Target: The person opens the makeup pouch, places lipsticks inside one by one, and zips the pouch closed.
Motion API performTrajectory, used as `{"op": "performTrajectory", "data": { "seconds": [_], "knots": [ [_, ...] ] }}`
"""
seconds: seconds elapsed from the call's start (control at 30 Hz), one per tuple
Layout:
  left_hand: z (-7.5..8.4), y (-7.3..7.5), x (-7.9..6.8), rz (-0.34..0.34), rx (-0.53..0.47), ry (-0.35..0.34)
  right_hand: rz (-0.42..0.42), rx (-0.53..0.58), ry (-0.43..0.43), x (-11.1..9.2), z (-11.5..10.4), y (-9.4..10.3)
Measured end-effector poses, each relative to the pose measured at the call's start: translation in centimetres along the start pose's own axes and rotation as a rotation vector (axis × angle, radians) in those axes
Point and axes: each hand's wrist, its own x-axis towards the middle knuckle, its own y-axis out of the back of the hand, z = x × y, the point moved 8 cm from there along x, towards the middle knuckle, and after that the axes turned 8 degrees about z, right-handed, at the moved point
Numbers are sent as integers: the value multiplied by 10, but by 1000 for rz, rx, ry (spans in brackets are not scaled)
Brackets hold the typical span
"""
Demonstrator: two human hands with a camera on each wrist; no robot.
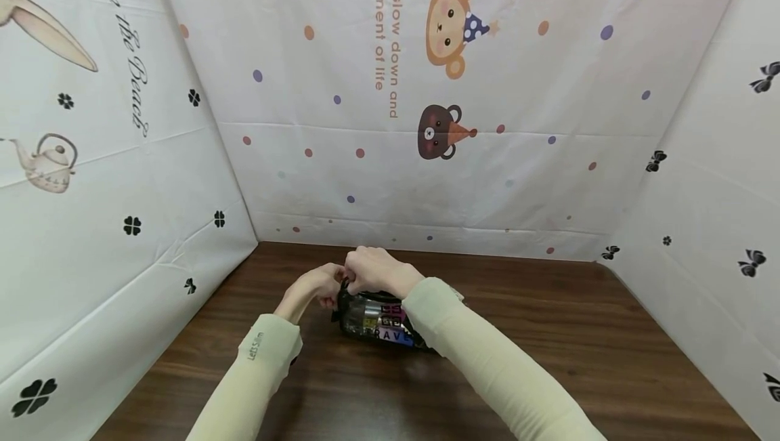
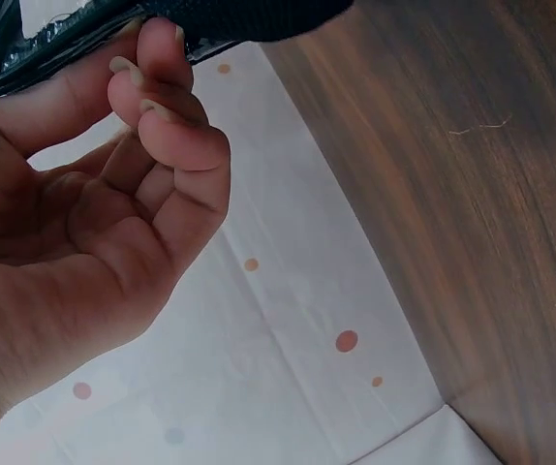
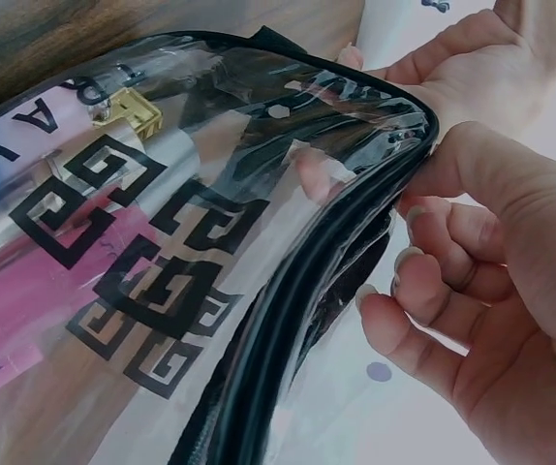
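A clear zip pouch (image 1: 376, 322) with black trim stands on the table beneath both hands. The right wrist view shows its black pattern and lettering, with a pink item (image 3: 75, 281), a silvery tube and a small gold piece (image 3: 140, 114) inside. At its left end my left hand (image 1: 313, 285) pinches the black edge between thumb and fingertip, other fingers curled, as the left wrist view shows. My right hand (image 3: 510, 252) grips the zipper edge (image 3: 288, 271) near the same corner, thumb against it. The zipper pull is hidden by the fingers.
Dark wooden table (image 1: 548, 332) surrounds the pouch. White printed sheets form a back wall (image 1: 365, 177) and side walls at left (image 1: 152, 177) and right (image 1: 707, 211). A thin thread (image 2: 481, 127) lies on the wood.
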Motion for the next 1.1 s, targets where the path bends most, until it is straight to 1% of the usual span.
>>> {"op": "performTrajectory", "data": {
  "seconds": [0.13, 0.27, 0.33, 0.43, 0.53, 0.6, 0.67, 0.73, 0.8, 0.83, 0.87, 0.93, 0.97, 1.03, 1.1],
  "knots": [
    [-1, -1, 0, -16, -2, 6, -1, -2, 1, 0, 0, 0],
    [-2, 0, 2, -15, -8, -10, -6, -4, -11, 0, 1, 0],
    [-2, 1, 1, -22, -14, -40, -11, 2, -22, -1, 3, 0],
    [-3, 2, -4, -62, -37, -91, -4, 20, -43, -4, 6, 4],
    [-4, 3, -12, -133, -23, -127, 13, 31, -57, -11, 10, 10],
    [-3, 3, -16, -181, 9, -156, 26, 32, -65, -16, 13, 14],
    [-1, 4, -19, -195, 46, -195, 36, 27, -63, -21, 17, 18],
    [2, 3, -20, -185, 49, -243, 56, 29, -61, -27, 21, 22],
    [6, 2, -20, -161, 18, -302, 83, 39, -56, -34, 24, 27],
    [8, 1, -19, -139, 3, -346, 99, 45, -51, -37, 25, 29],
    [9, -1, -18, -125, -31, -378, 116, 53, -48, -40, 27, 32],
    [11, -3, -15, -104, -95, -415, 153, 66, -41, -46, 29, 37],
    [11, -4, -14, -97, -128, -424, 170, 64, -37, -49, 31, 39],
    [9, -6, -12, -83, -189, -418, 202, 64, -27, -55, 33, 44],
    [7, -6, -10, -75, -255, -373, 225, 59, -22, -61, 37, 47]
  ]
}}
